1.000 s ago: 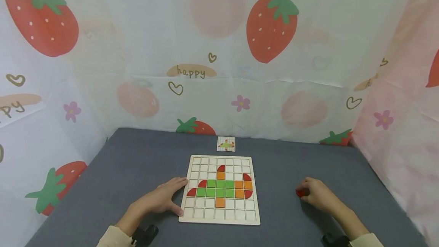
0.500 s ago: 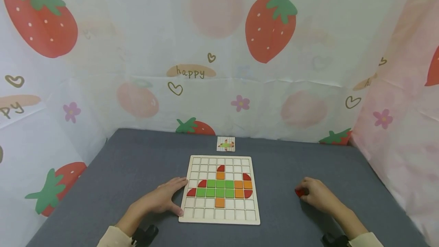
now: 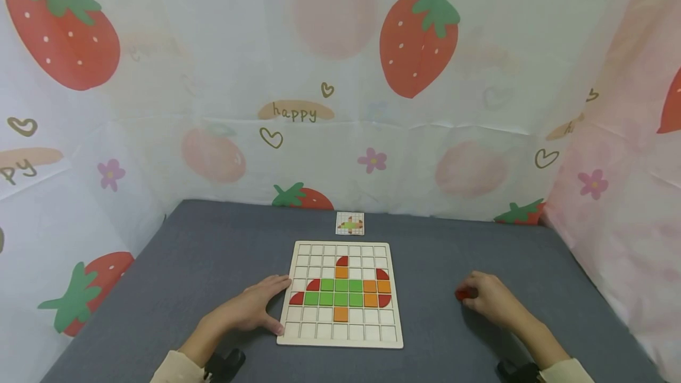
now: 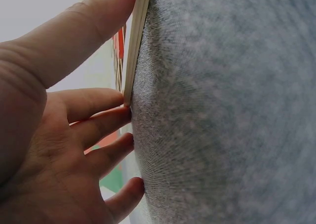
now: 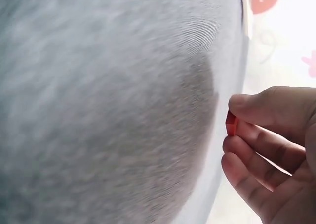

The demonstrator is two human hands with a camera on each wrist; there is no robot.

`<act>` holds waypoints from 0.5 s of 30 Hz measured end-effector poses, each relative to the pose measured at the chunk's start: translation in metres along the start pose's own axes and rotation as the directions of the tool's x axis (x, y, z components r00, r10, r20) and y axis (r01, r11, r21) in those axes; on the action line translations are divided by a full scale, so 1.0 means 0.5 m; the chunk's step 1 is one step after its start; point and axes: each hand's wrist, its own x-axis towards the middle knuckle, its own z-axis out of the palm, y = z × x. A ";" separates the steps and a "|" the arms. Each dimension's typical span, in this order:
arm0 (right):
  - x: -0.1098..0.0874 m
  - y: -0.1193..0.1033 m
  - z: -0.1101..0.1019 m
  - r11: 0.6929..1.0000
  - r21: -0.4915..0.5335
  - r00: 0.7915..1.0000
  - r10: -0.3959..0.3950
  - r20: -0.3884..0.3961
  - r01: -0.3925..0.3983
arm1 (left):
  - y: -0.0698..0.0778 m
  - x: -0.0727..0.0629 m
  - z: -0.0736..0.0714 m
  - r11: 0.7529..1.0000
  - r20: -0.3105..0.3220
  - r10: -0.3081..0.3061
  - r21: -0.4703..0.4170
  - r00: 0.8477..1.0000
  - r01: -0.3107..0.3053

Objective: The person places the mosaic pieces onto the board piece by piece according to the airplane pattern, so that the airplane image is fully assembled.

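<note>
A wooden grid board lies on the table, bearing green squares, orange squares and red quarter-round tiles set in its cells. At the board's left edge my left hand rests with spread, fairly straight fingers; its thumb and fingertips touch the rim, as the left wrist view also shows. To the right of the board, my right hand pinches a small red tile between thumb and fingers, above the cloth. Part of that tile is hidden by the fingers.
A small picture card with a coloured grid pattern lies behind the board near the table's back edge. Dark grey cloth covers the table. A strawberry-printed curtain surrounds the back and sides.
My right hand has shifted slightly left and away from me with the red tile in it. The left hand and the board stay in place.
</note>
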 end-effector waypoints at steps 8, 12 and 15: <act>0.007 -0.020 -0.008 0.999 0.033 0.997 -0.028 -0.070 0.031 | 0.000 0.001 0.000 1.000 0.000 -0.011 -0.002 1.000 0.011; 0.013 -0.034 -0.011 0.997 0.037 0.994 -0.064 -0.088 0.068 | 0.001 0.001 0.001 1.000 -0.004 -0.006 0.000 1.000 0.006; 0.019 -0.047 -0.011 0.996 0.033 0.991 -0.083 -0.106 0.087 | 0.001 0.001 0.001 1.000 -0.006 -0.002 0.001 1.000 0.002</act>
